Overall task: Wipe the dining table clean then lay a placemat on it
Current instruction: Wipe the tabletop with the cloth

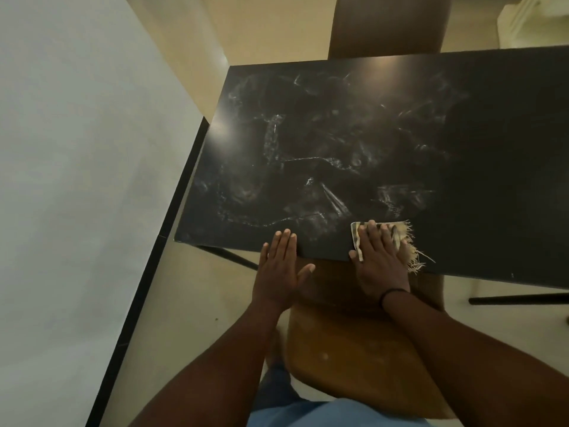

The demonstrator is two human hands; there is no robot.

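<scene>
The right hand (380, 257) lies flat, fingers straight, pressing a folded cloth (397, 238) with a frayed fringe onto the near edge of the dark desk (462, 134). The left hand (278, 266) is open too, fingers together and thumb spread, its fingertips on the desk's near edge, well to the left of the cloth. Pale smears and streaks cover the desk's middle. A wooden chair (348, 359) stands below the hands; another chair (388, 26) is at the far side.
</scene>
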